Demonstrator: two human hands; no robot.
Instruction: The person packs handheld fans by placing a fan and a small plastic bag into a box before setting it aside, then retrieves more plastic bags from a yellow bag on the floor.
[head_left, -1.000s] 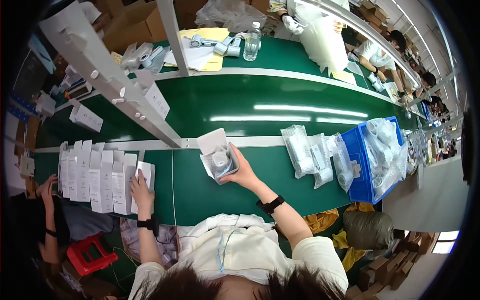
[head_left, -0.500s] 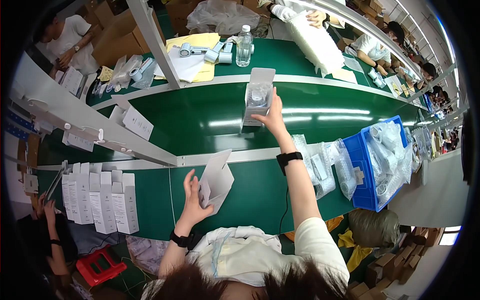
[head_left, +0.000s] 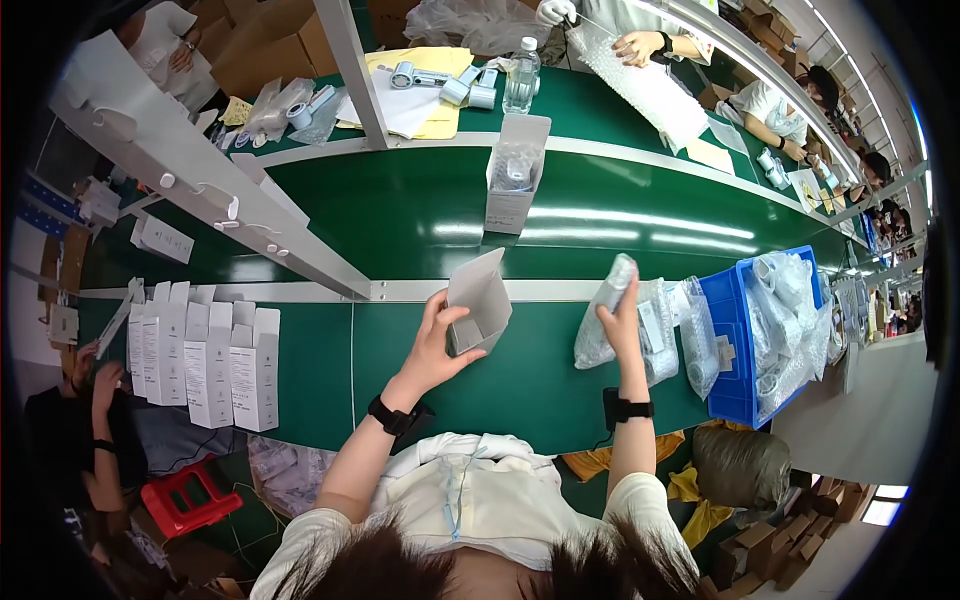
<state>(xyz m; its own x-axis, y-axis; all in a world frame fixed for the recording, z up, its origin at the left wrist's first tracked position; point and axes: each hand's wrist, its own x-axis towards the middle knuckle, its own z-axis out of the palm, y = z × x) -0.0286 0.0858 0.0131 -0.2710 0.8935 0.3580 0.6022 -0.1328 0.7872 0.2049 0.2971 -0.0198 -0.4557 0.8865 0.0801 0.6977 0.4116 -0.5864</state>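
My left hand [head_left: 432,348] grips an open white box [head_left: 488,318] by its side, thumb and fingers around it, over the near green table. The box's flap stands up, and I see nothing inside it. At the right, my right hand [head_left: 622,322] is closed on a bubble-wrapped package [head_left: 598,335], tilted up at its far end. Further bubble-wrapped packages [head_left: 657,335] lie beside it. Beyond the metal rail, another white box [head_left: 508,212] with its lid raised stands on the glossy green surface, a wrapped item [head_left: 514,170] showing in its top.
A blue bin [head_left: 738,395] of bubble-wrapped packages stands at the right. Several white boxes [head_left: 255,385] stand in rows at the left. A slanting metal post [head_left: 215,225] rises at the left. People work across the far table, near a water bottle [head_left: 521,85]; another is at lower left.
My right hand has left the filled box on the far surface and come back to the right, closing on a bubble-wrapped package. My left hand now holds the open box, tilted differently.
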